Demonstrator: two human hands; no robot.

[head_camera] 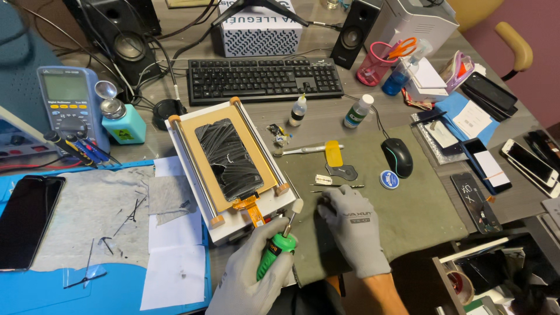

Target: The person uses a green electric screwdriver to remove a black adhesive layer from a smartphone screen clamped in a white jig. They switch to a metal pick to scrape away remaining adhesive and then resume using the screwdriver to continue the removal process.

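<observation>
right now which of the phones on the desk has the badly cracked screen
The phone lying face up in the white, gold-framed machine at the centre. Its black glass is shattered all over; the dark phone on the blue mat at far left looks intact.

Left hand (252, 279): wrist cut off by the lower edge; its fingers hide most of the green tool (274, 252) handle. Right hand (352, 228): fingertips curl under, so contact with the bench (420, 204) cannot be told. Small parts (279, 135) beyond the hands: too small to identify. Dark phone (26, 219) far left of the hands: cropped at the edge. Drawer (484, 274) right of the hands: contents indistinct.
</observation>
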